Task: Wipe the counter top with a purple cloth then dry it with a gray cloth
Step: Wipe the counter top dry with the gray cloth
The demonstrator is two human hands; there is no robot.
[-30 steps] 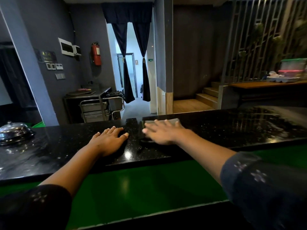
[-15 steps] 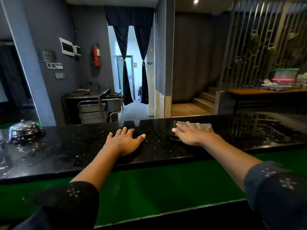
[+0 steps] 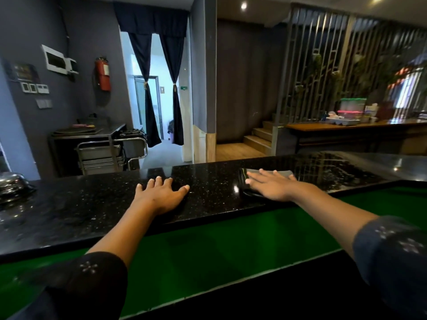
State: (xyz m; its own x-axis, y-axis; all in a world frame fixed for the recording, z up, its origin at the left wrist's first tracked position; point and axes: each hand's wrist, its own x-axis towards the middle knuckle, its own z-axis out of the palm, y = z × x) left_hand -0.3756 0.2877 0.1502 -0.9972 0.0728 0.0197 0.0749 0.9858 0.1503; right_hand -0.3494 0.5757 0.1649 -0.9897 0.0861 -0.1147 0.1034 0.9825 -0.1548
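Observation:
A glossy black speckled counter top (image 3: 97, 204) runs across the view from left to right. My right hand (image 3: 271, 184) lies flat, fingers spread, pressing down on a folded gray cloth (image 3: 285, 173) near the counter's far edge; most of the cloth is hidden under the hand. Resting palm down on the bare counter, my left hand (image 3: 161, 192) has its fingers apart and holds nothing. The counter to the right of the cloth looks wet and streaked. No purple cloth is in sight.
A shiny metal dome (image 3: 10, 184) sits on the counter at the far left. Below the counter's near edge lies a lower green surface (image 3: 219, 245). Beyond the counter are a steel trolley (image 3: 101, 153), a curtained doorway and a wooden table (image 3: 351, 128) with containers.
My right hand has slid the gray cloth to the right along the counter. The view has shifted right with it, and my left hand stays flat on the counter.

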